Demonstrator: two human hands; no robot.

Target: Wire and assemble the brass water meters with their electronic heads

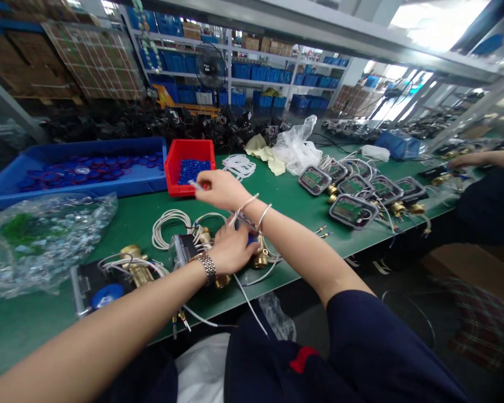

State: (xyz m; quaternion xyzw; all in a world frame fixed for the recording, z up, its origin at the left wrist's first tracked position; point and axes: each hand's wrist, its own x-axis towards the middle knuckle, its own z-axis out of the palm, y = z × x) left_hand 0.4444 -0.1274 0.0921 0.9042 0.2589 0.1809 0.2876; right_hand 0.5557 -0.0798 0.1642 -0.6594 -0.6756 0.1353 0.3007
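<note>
My left hand (231, 249), with a metal-band watch at the wrist, is closed over a meter with brass fittings (261, 254) and white cables; my right forearm partly hides its fingertips. My right hand (220, 189) reaches across above it, pinching a slim grey tool (198, 185) whose kind I cannot make out. That hand hovers at the front right edge of a red bin (174, 179) holding small blue pieces (193, 170). Beside my left hand lies a black housing with a clear cover (180, 250). Another brass-fitted unit (136, 266), with a blue disc, lies further left, partly behind my left forearm.
A blue tray (145, 187) of blue discs stands at the back left, before a plastic bag of small clear parts (67, 240). White plastic rings (240, 167) lie behind my right hand. Several meters with clear covers (353, 211) sit right, near another person's hand (464, 161).
</note>
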